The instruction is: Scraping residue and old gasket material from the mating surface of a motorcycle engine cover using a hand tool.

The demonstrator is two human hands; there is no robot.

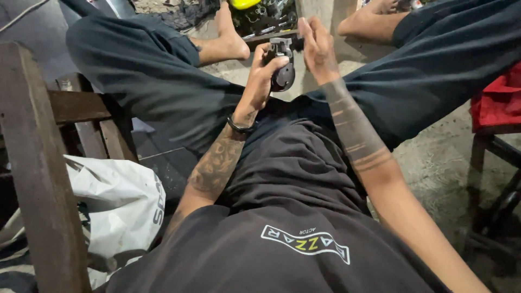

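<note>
— So, where's the part [282,68]?

— Up between the knees, over the floor [439,163] — the left hand [266,68] is wrapped around its round dark body, thumb across it.

— And the right hand [316,46]?

— Fingers pressed together, pinching at the part's top edge.

— Any room?

— Open air below the hands; a wooden frame [38,163] and white bag [122,203] crowd the left, a red cloth [496,100] the right edge.

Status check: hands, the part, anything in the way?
Left hand gripping black metal part. Right hand fingering its top. Nothing blocking.
</note>
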